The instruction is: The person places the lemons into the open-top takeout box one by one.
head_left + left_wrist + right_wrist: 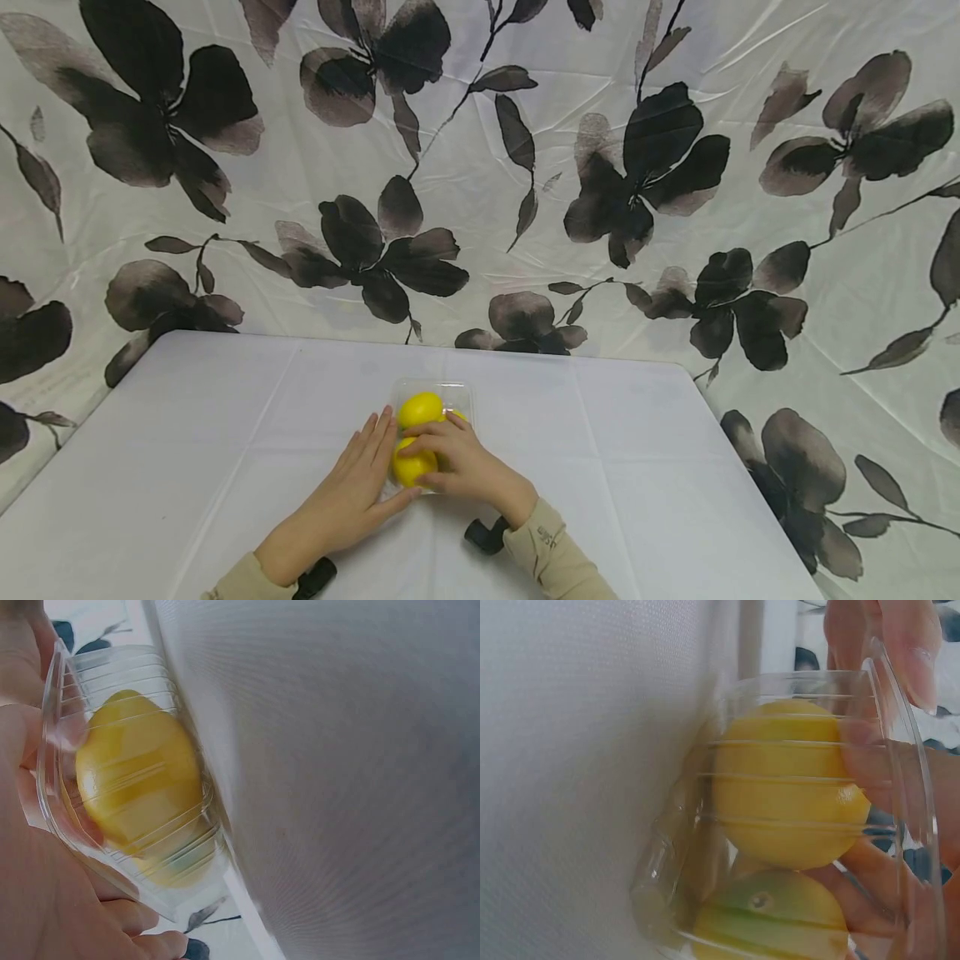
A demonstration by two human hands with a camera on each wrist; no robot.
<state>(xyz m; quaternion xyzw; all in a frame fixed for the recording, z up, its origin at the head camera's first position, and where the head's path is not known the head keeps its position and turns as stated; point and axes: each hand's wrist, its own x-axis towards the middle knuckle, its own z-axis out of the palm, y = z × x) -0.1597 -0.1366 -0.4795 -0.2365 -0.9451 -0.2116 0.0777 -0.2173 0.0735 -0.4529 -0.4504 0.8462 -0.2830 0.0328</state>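
A clear plastic container (452,388) holding yellow lemons stands in the middle of the white table. My left hand (365,477) lies flat with straight fingers against the container's left side. My right hand (459,461) reaches in from the right, its fingers and thumb curled round the near lemon (410,472). A second lemon (420,408) lies behind it. In the left wrist view a lemon (135,780) shows through the ribbed container wall (112,667), with my palm (30,892) against it. The right wrist view shows a yellow lemon (787,795) above a greenish one (772,915), and a fingertip (915,660) over the rim.
The table (637,467) is covered with a white cloth; its far edge meets a draped backdrop (480,167) printed with dark flowers. Black wrist camera mounts (486,534) sit at both wrists near the front edge.
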